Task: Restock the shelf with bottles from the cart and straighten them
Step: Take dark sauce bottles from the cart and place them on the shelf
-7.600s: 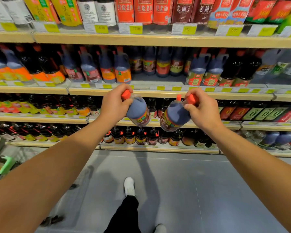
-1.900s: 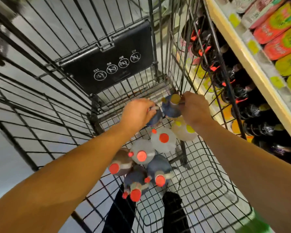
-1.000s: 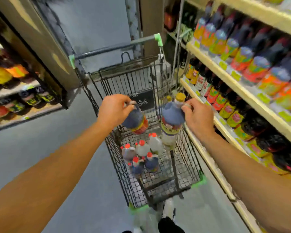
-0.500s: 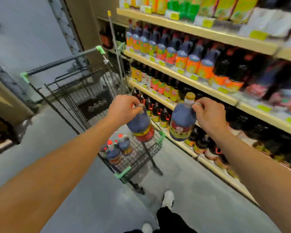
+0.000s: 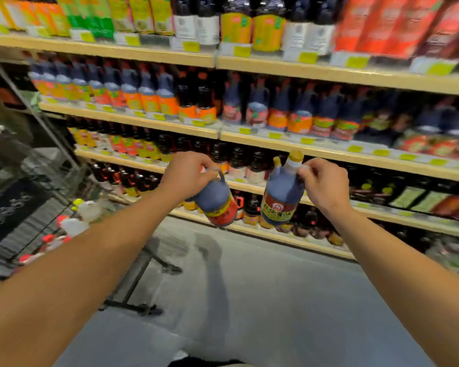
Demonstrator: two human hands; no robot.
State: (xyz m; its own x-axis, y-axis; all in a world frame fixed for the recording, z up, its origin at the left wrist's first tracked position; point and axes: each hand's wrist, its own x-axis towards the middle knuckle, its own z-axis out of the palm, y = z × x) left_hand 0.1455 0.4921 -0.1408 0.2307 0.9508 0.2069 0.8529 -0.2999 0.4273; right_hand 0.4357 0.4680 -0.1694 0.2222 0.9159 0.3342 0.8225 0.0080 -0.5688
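Observation:
My left hand (image 5: 187,172) grips the top of a dark bottle with a red label (image 5: 217,201), which hangs tilted in front of the lower shelves. My right hand (image 5: 325,182) holds a second dark bottle with a yellow cap (image 5: 282,193) by its handle, close to upright. Both bottles are in the air above the floor, a short way in front of the shelf unit (image 5: 154,120). The wire cart (image 5: 29,207) stands at the left, with several bottles with red caps in it (image 5: 72,225).
Several wooden shelves run across the view, packed with dark sauce bottles and yellow price tags. A row of similar handled bottles (image 5: 278,112) stands on the second shelf from the top. Grey floor (image 5: 249,287) lies between me and the shelves.
I have turned from the cart at the left to face the shelves more squarely. Both hands carry their bottles to the right, away from the cart.

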